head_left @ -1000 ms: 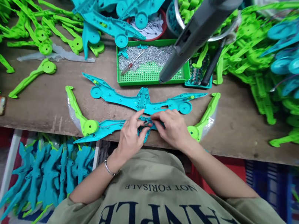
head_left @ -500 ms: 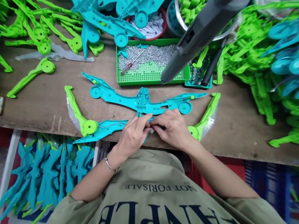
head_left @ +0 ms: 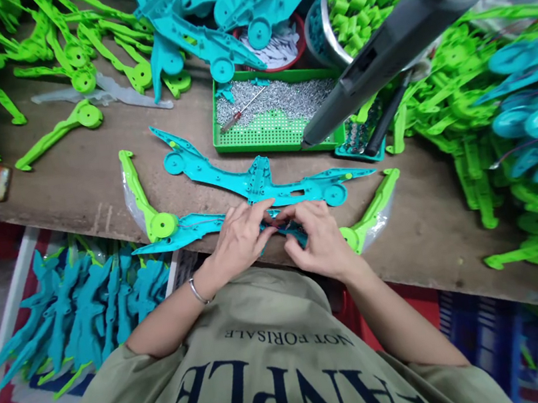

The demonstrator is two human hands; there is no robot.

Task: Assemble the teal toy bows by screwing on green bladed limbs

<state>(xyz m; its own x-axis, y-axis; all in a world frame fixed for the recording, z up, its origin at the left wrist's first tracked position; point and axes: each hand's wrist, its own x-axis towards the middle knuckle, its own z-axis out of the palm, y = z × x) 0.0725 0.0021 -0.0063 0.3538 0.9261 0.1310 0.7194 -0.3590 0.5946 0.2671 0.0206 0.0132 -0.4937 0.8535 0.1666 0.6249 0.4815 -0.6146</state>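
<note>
Head cam: right hand point(head_left: 317, 238) just loosened, its thumb now apart from the forefinger where they were bunched half a second ago. Left hand point(head_left: 241, 236) is bent narrow over the middle of the near blue shell point(head_left: 197, 229), at the bench's point(head_left: 428, 218) near edge. Can't tell what either grip holds; I'd guess the fiddly centre work isn't finished.

Yr L hand point(head_left: 240, 236) & R hand point(head_left: 321, 239) were close tog., backs up.
L index reached twd yr R side, thumb bent in below; R index was crooked w/ thumb under it, gap btwn. Yr L forearm point(head_left: 168, 319) & R forearm point(head_left: 401, 316) angled inward, wrists fairly straight. Grip: can't tell, pinch pts partly hidden.
</note>
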